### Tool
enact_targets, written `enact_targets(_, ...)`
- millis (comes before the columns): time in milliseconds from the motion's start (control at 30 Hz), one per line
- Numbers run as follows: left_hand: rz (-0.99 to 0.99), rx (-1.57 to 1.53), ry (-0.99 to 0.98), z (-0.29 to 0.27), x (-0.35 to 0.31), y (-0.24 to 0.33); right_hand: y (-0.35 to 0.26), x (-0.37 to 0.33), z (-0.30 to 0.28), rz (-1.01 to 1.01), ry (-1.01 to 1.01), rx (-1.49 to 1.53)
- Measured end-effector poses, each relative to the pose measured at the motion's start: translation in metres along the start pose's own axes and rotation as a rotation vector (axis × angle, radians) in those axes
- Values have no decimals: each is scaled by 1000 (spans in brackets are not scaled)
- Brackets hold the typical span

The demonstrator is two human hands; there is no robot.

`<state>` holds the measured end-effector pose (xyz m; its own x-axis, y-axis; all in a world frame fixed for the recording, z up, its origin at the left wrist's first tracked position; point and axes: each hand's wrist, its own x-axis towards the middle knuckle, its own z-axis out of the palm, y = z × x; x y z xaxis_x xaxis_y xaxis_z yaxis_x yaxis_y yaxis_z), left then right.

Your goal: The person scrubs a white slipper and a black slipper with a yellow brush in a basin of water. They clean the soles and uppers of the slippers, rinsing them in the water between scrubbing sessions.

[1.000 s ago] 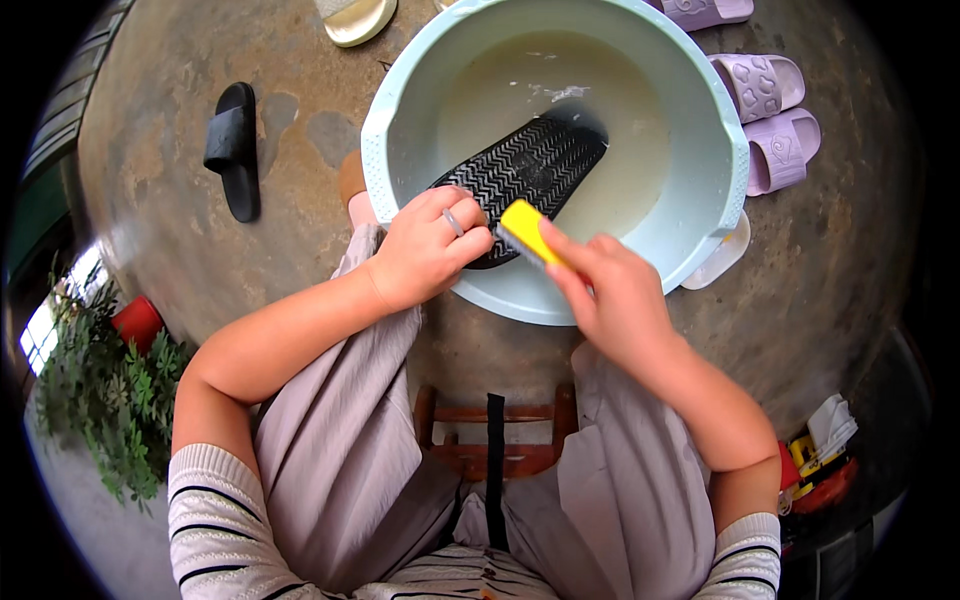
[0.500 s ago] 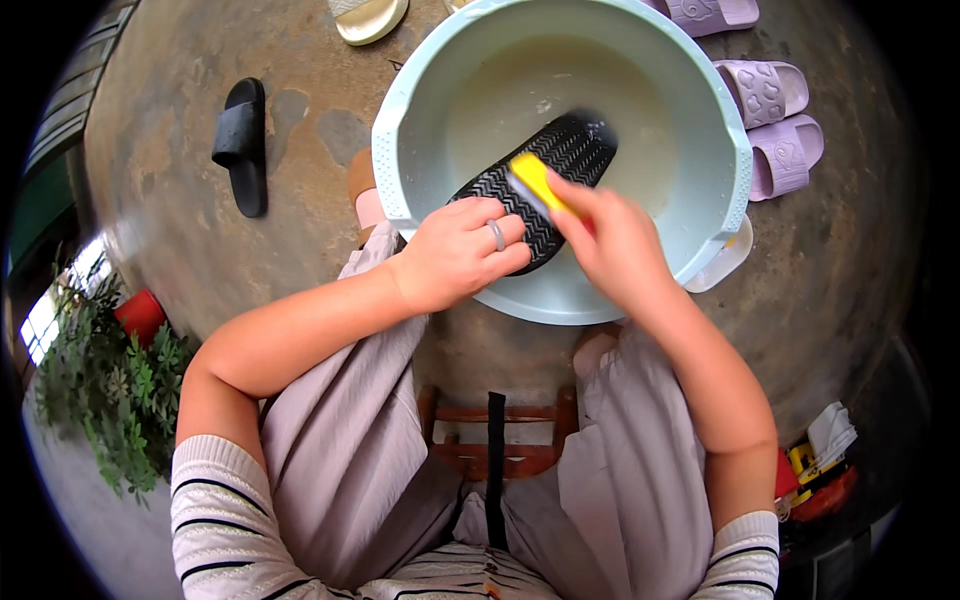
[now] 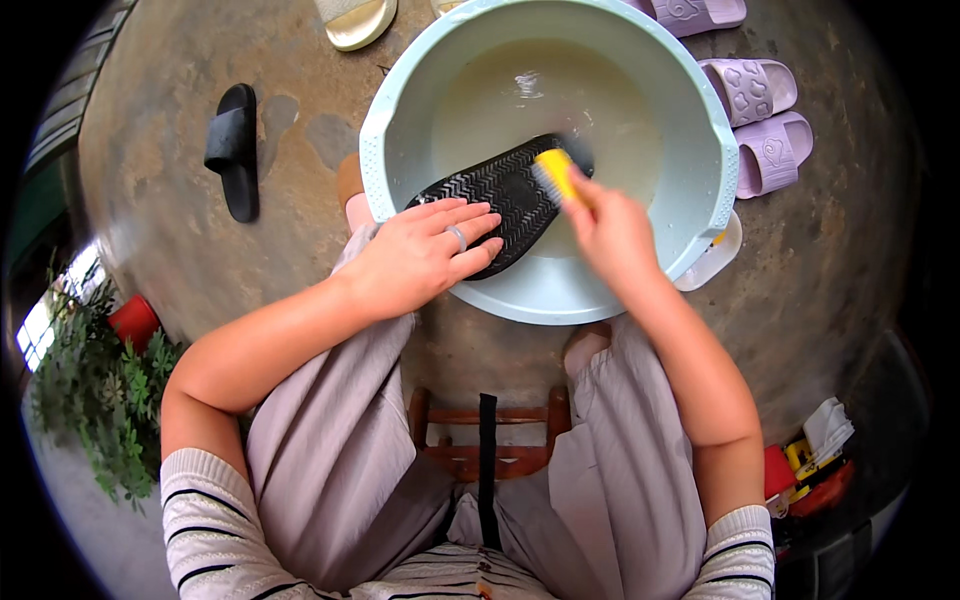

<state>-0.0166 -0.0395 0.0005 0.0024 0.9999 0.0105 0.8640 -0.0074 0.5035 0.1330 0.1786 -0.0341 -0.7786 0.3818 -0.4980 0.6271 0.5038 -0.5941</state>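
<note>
A black slipper (image 3: pixel 512 192) is held sole up over a light blue basin (image 3: pixel 376 150), its zigzag tread showing. My left hand (image 3: pixel 415 255), with a ring on one finger, grips the near end; the fingers lie across the sole and the thumb is out of sight. In my right hand (image 3: pixel 618 240) is a yellow scrub brush (image 3: pixel 556 176), its pale bristles against the sole near the far end. That end of the slipper is blurred. Cloudy water (image 3: pixel 610 110) lies in the basin below.
Another black slipper (image 3: pixel 237 150) lies on the floor at left. Lilac slippers (image 3: pixel 770 150) sit right of the basin, a white one (image 3: pixel 712 255) beside its rim, and a cream one (image 3: pixel 358 22) at the far left. A leafy plant (image 3: pixel 105 400) and red pot (image 3: pixel 134 322) stand at lower left.
The slipper has swung to lie flatter, its near end shifting left with my left hand, whose fingers have spread. The brush has moved slightly right, toward the slipper's far end.
</note>
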Motion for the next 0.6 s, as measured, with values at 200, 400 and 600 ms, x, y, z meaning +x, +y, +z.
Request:
enact_targets(200,-8,19,-68,5,-7,2,15,2,15,-13,14,-163)
enact_targets(400,7,-4,-69,-4,-15,7,-6,-24,19,-225,46,-147)
enact_targets(600,84,22,3,-4,-17,12,-10,-25,29,-433,78,-38)
